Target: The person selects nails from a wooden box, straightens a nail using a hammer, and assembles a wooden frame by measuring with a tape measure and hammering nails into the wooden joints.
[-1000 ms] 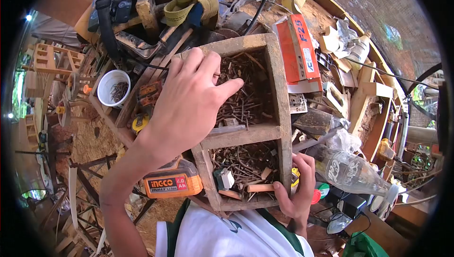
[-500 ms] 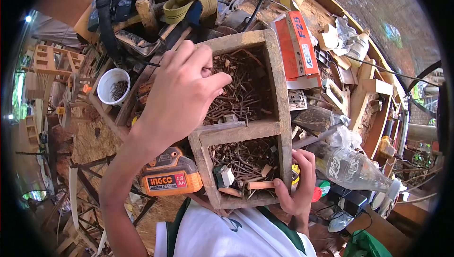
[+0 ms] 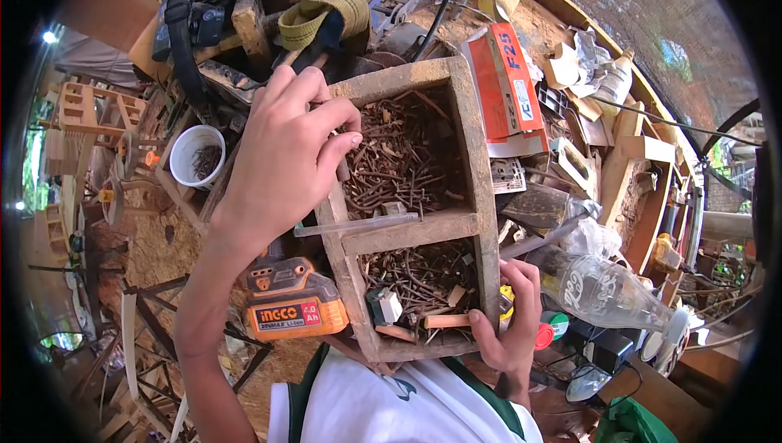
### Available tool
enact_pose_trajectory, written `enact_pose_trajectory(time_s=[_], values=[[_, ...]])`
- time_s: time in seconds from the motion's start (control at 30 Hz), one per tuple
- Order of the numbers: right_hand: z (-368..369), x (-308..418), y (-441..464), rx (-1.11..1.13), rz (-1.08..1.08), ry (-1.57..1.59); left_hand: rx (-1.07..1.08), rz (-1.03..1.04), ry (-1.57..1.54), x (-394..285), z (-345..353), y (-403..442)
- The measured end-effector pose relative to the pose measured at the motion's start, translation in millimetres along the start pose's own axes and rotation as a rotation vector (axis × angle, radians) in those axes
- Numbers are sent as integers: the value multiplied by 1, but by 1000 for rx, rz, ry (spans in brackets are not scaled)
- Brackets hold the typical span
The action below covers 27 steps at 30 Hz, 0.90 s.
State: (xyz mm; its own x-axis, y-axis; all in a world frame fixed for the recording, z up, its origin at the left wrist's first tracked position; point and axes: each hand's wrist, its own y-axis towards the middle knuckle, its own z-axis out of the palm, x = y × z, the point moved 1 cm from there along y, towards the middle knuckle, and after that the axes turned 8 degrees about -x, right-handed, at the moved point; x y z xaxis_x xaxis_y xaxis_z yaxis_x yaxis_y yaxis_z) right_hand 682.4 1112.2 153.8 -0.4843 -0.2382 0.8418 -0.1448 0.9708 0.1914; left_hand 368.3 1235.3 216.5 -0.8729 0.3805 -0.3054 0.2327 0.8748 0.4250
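Note:
A two-compartment wooden box [image 3: 486, 198] full of rusty nails [image 3: 399, 158] tilts in front of my chest. My left hand [image 3: 285, 149] is over the box's upper left edge, fingers curled and thumb drawn in; what they hold, if anything, is hidden. My right hand [image 3: 511, 321] grips the lower right side of the box, thumb on the rim. Beside that thumb, a short wooden piece [image 3: 448, 321] lies in the lower compartment, with a small white block [image 3: 390, 306] to its left. A flat grey strip [image 3: 358, 224] rests across the divider.
An orange battery [image 3: 297, 304] sits left of the box, and a white cup [image 3: 197, 155] with nails stands farther up left. To the right are an orange carton [image 3: 505, 84], a glass bottle [image 3: 603, 288] and wood scraps. A yellow strap [image 3: 326, 17] lies behind.
My left hand has moved left, from over the upper compartment to its left edge, uncovering more nails. The box has shifted slightly left at its top. My right hand keeps its hold.

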Motion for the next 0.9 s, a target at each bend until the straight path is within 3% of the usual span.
enact_pose_trajectory(time_s=[0.17,0.33,0.5,0.57,0.67,0.87,0.9], values=[[-1,0,-1,6,5,-3,-5,-25,19,-6,-4,-1],[0,0,0,3,0,-2,226,26,72,-22,0,-6],[0,1,1,-3,-7,-11,231,-34,97,-19,3,-5],[0,0,0,-4,3,-3,78,-58,230,-17,5,-5],[0,-1,0,-2,-4,-7,43,-68,192,-15,2,-6],[1,-1,1,0,-9,13,202,-45,101,-25,8,-2],[1,-1,2,3,-10,14,88,-3,164,-23,11,0]])
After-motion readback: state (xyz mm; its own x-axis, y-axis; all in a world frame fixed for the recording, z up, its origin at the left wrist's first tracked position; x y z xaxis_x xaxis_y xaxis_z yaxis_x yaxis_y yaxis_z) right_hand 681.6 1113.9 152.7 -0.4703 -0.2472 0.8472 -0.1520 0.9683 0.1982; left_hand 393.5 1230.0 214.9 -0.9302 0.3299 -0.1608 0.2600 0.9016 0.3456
